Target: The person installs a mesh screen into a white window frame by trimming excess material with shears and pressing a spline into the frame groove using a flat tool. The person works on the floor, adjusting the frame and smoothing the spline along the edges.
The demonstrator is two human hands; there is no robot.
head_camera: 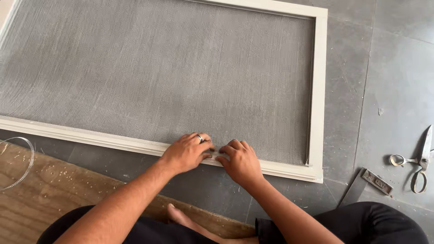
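Both hands, left hand (185, 152) and right hand (242, 161), grip pressed flat on the cream-framed grey mesh screen (158, 77), lower centre, on the grey tiled floor (389, 68).

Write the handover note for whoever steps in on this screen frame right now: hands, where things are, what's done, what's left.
Left hand: flat, fingers pressing the mesh edge at the frame's near rail; nothing in its grip.
Right hand: beside it, fingertips touching the left's, pressing down on the same rail.
Things: white screen frame lies flat on the grey tiled floor, grey mesh spread over it. Scissors and a flat metal tool lie on the floor to the right. A loose strip curls at the left, over a wooden board.
Done: mesh looks seated along the right rail.
Left: probably the near rail; far and left rails are partly out of view.
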